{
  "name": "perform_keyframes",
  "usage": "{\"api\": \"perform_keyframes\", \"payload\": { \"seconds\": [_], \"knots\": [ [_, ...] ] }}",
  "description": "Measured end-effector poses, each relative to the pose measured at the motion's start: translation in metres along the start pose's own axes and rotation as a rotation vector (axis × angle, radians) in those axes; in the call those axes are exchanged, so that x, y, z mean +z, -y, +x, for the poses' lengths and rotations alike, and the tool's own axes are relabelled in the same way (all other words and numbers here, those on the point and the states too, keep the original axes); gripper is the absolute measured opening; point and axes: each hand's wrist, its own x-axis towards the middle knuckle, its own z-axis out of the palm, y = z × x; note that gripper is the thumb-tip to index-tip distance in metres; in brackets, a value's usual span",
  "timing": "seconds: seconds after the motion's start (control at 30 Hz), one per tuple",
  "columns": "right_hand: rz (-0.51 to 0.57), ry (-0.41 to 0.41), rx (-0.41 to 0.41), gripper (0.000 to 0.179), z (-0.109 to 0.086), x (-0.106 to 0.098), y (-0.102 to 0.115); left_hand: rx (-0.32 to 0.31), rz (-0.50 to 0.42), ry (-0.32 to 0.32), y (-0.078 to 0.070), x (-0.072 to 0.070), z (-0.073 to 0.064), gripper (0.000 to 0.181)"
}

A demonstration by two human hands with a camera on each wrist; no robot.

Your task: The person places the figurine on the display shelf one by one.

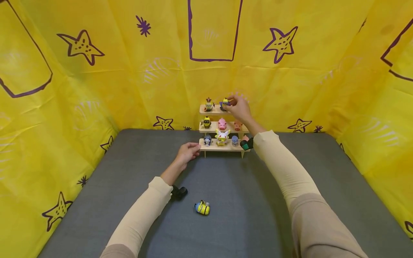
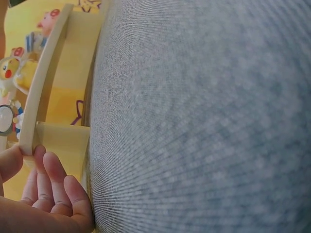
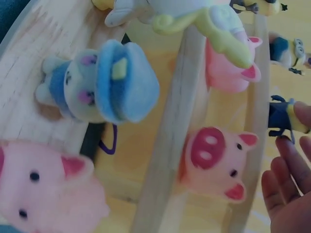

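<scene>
A small three-tier wooden display stand (image 1: pixel 222 148) stands at the back of the table, bearing several toy figures. My left hand (image 1: pixel 187 154) pinches the left end of its lowest tier between thumb and forefinger, the other fingers curving below that board (image 2: pixel 41 87). At the top tier, my right hand (image 1: pixel 240 108) holds a yellow minion figure (image 1: pixel 225 103) in dark blue clothing by its right side. In the right wrist view the minion's dark body (image 3: pixel 279 116) is upright at the top board, its head partly behind the thumb. Another minion figure (image 1: pixel 209 104) stands left of it.
Pink pigs (image 1: pixel 222 124), a goggled minion (image 1: pixel 207 122), a white-eared yellow figure (image 1: pixel 222 137) and a blue-capped figure (image 1: pixel 235 140) crowd the lower tiers. One yellow-and-blue minion (image 1: pixel 202 208) lies on the grey tabletop (image 1: pixel 238 222). Yellow cloth (image 1: pixel 129 89) hangs close behind the stand.
</scene>
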Motion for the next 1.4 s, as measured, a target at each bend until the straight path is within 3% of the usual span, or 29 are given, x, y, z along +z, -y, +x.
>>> {"api": "perform_keyframes", "payload": {
  "seconds": [0.23, 0.37, 0.57, 0.7, 0.9, 1.13, 1.4],
  "knots": [
    [-0.117, -0.006, 0.007, 0.056, -0.011, -0.016, 0.010, -0.002, -0.002, -0.002, 0.000, -0.002, 0.002, 0.037],
    [-0.094, -0.043, 0.008, 0.048, -0.032, -0.026, 0.016, -0.007, -0.007, 0.008, 0.000, -0.001, 0.002, 0.037],
    [-0.009, -0.079, -0.165, 0.024, -0.086, -0.025, 0.032, -0.021, -0.003, 0.013, 0.001, 0.001, 0.000, 0.036],
    [0.032, -0.002, -0.243, 0.016, -0.120, -0.018, 0.042, -0.023, -0.005, 0.006, 0.000, 0.001, -0.002, 0.036],
    [0.016, 0.133, -0.257, 0.014, -0.154, -0.008, 0.045, -0.025, -0.009, -0.002, -0.003, 0.001, -0.003, 0.036],
    [-0.069, 0.263, -0.318, 0.013, -0.177, 0.008, 0.035, -0.024, -0.010, -0.008, -0.004, 0.001, -0.004, 0.035],
    [-0.209, 0.475, -0.359, 0.019, -0.191, 0.024, 0.025, -0.024, -0.010, -0.010, -0.004, 0.001, -0.006, 0.036]
  ]
}}
